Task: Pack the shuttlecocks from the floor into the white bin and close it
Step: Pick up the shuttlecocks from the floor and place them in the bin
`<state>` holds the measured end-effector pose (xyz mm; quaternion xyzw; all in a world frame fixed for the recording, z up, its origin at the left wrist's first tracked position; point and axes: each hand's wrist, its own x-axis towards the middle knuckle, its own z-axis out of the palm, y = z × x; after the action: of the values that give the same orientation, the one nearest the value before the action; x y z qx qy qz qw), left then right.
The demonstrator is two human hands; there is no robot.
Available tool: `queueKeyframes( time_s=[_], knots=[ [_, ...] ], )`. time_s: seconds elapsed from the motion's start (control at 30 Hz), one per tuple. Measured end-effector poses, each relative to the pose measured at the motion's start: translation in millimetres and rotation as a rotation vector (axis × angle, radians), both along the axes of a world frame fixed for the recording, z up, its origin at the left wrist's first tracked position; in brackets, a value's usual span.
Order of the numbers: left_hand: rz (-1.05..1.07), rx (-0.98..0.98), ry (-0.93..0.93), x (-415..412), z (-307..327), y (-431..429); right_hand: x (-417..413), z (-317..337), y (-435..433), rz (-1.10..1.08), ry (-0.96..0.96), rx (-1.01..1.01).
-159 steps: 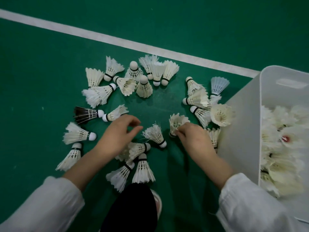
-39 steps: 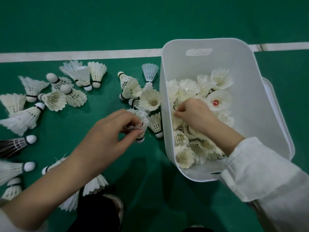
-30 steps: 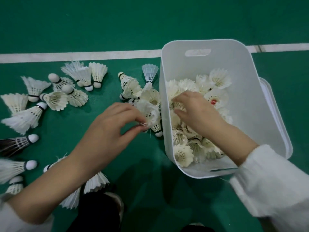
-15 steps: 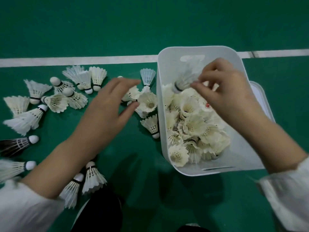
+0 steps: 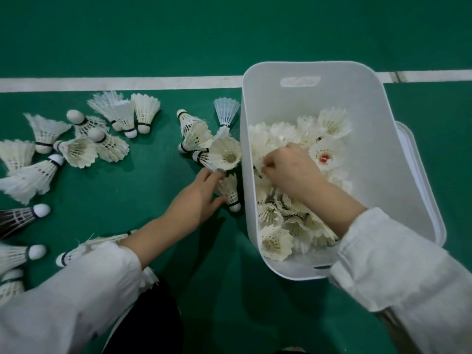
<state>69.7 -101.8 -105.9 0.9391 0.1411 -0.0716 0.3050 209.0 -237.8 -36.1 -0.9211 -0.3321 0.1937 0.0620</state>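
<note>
The white bin point(image 5: 388, 180) stands on the green floor at the right, holding a heap of white shuttlecocks point(image 5: 278, 241). My right hand point(image 5: 293, 169) is down inside it, its curled fingers pinching a shuttlecock point(image 5: 259, 155) on top of the heap. My left hand point(image 5: 199, 198) reaches to the bin's left wall, with fingers above and thumb below a shuttlecock on the floor point(image 5: 229, 189). A cluster of loose shuttlecocks point(image 5: 204, 141) lies just beyond that hand. Several more point(image 5: 102, 139) are spread over the floor to the left.
The bin's white lid point(image 5: 411, 146) shows behind its right side. A white court line point(image 5: 127, 83) crosses the floor beyond the shuttlecocks. One dark-feathered shuttlecock point(image 5: 15, 218) lies at the far left. My dark trouser leg point(image 5: 145, 320) fills the bottom middle.
My right hand has come down from above the bin onto the heap with its shuttlecock. My left hand has moved right and nearer, from the cluster to the shuttlecock beside the bin wall.
</note>
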Motion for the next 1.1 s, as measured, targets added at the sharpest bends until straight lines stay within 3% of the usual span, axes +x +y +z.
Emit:
queueKeyframes(
  time_s=[0.13,0.43,0.6,0.73,0.87,0.97,1.1],
  knots=[
    [-0.018,-0.093,-0.006,1.8,-2.9,-0.8,0.2,2.8,1.4,-0.066,0.061,0.07],
    [0.119,-0.032,-0.073,-33.8,23.9,14.7,-18.5,-5.9,10.6,0.188,-0.061,-0.292],
    [0.217,-0.025,-0.134,-57.5,34.8,32.6,-19.8,41.4,2.1,0.138,-0.038,-0.086],
    [0.185,-0.085,-0.156,-66.0,47.8,45.1,-16.1,101.0,4.9,0.037,-0.19,0.119],
    [0.243,-0.12,-0.191,-70.6,59.2,53.4,-41.2,119.1,41.5,0.172,-0.106,0.203],
    [0.297,-0.151,-0.209,-77.8,62.7,61.4,-67.5,78.9,77.3,0.229,0.009,0.036],
    [0.371,-0.167,-0.226,-90.9,59.8,75.6,-84.2,30.5,110.9,0.023,0.186,-0.192]
  ],
)
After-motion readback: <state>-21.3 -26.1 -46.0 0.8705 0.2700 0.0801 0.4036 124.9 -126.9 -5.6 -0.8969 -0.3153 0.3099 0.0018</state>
